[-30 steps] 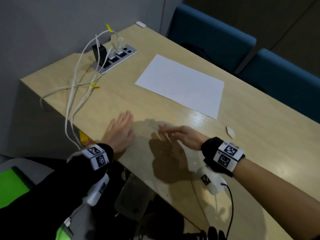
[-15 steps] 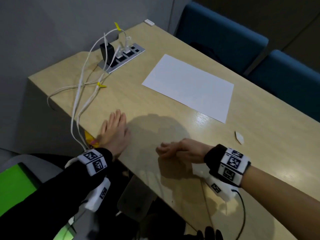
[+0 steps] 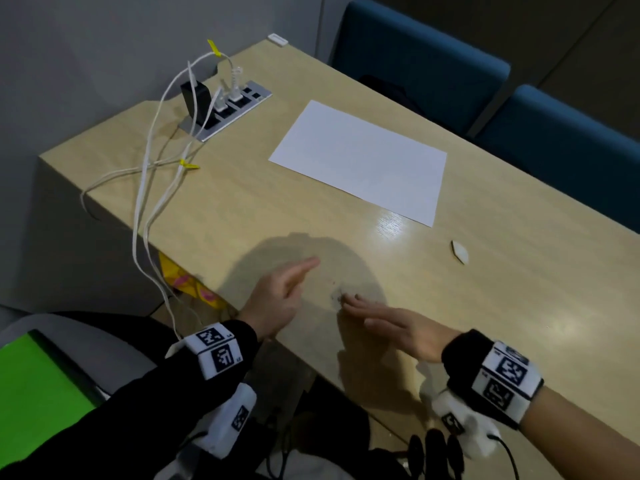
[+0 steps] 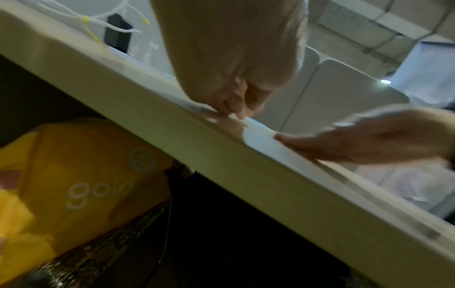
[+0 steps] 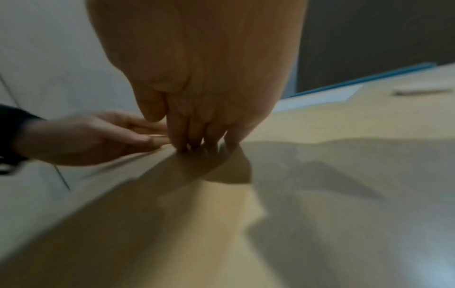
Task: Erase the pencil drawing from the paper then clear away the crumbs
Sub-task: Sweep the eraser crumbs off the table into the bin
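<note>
Few dark crumbs (image 3: 337,298), woodgrain table (image 3: 263,216)

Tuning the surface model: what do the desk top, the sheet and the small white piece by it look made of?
Desk: pale wood-grain laminate or veneer, semi-gloss; it shows glare patches.
Sheet: plain white paper, matte, lying flat, no marks visible.
Small white piece: probably a rubber or vinyl eraser, dull white; too small to be sure.

A blank white sheet of paper (image 3: 360,161) lies flat toward twelve o'clock. A small white eraser (image 3: 460,251) lies at three. Dark crumbs (image 3: 336,296) cluster near six.
</note>
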The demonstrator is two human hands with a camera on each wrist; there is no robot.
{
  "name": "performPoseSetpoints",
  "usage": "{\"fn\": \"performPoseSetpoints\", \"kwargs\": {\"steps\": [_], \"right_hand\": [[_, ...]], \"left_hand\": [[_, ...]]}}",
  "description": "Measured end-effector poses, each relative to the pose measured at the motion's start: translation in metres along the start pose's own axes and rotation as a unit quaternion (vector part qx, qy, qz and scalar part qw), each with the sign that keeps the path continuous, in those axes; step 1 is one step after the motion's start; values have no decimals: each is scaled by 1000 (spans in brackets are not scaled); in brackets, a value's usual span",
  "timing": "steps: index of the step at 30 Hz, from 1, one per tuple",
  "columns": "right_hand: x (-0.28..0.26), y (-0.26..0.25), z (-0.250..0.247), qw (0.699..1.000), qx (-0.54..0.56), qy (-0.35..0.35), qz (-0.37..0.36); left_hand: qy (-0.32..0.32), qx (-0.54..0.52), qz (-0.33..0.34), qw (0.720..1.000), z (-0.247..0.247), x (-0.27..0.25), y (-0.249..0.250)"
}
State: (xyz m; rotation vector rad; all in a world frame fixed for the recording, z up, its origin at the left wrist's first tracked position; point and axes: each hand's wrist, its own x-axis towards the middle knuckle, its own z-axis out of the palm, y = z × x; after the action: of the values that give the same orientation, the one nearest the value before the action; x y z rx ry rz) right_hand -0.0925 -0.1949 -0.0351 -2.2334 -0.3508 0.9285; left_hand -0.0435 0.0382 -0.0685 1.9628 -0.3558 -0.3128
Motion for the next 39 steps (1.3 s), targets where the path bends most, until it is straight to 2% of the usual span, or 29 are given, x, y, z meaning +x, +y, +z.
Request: {"fn": "performPoseSetpoints", "kwargs": {"steps": [2, 4, 5, 7, 8, 10, 12, 13, 15, 18, 21, 23, 25, 27, 29, 30, 32, 35, 37, 39], "right_hand": [[-11, 0, 1, 994, 59, 91, 23], [-21, 0, -6, 972, 105, 189, 92], [-24, 2, -8, 962, 111, 210, 133], [-25, 0, -3, 959, 48, 193, 201], [-23, -6, 5, 961, 5, 178, 209], [-15, -23, 24, 973, -41, 145, 175], [-10, -40, 43, 986, -7, 111, 126], [-9, -46, 47, 985, 30, 122, 114], [-16, -41, 48, 968, 86, 204, 116], [-37, -12, 46, 925, 48, 315, 208], [-49, 5, 63, 884, 18, 306, 352], [-43, -4, 81, 867, 45, 309, 389], [-26, -21, 95, 871, 35, 329, 364], [0, -39, 101, 897, 22, 325, 300], [25, -56, 97, 921, 57, 314, 225], [31, -60, 94, 923, 84, 322, 191], [27, -61, 89, 904, 114, 377, 163], [-5, -43, 91, 851, 97, 464, 226], [-16, -30, 94, 825, 114, 465, 300], [-8, -30, 99, 820, 104, 448, 341]], "left_hand": [[37, 27, 42, 998, -9, 2, -3], [34, 55, 66, 996, -11, 5, -5], [26, 53, 59, 996, -9, 6, -3], [24, 22, 13, 999, -3, 7, 3], [33, 7, -11, 999, 1, 7, 5], [67, 13, -34, 997, 6, 8, 10], [79, 37, -30, 996, 10, 8, 15], [74, 47, -30, 996, 11, 7, 16], [57, 73, -16, 996, 11, 7, 16], [50, 116, 71, 989, 6, 7, 7], [38, 165, 98, 981, 3, 4, -4], [27, 198, 101, 975, 1, 2, -12], [15, 239, 104, 965, -1, 1, -19], [9, 264, 95, 960, -2, 2, -22], [3, 273, 66, 960, -3, 2, -21], [3, 276, 58, 960, -3, 3, -21], [1, 283, 49, 958, -5, 4, -20], [-9, 283, 42, 958, -7, 3, -20], [-17, 291, 46, 955, -6, 0, -20], [-21, 297, 53, 953, -4, -3, -21]]}}
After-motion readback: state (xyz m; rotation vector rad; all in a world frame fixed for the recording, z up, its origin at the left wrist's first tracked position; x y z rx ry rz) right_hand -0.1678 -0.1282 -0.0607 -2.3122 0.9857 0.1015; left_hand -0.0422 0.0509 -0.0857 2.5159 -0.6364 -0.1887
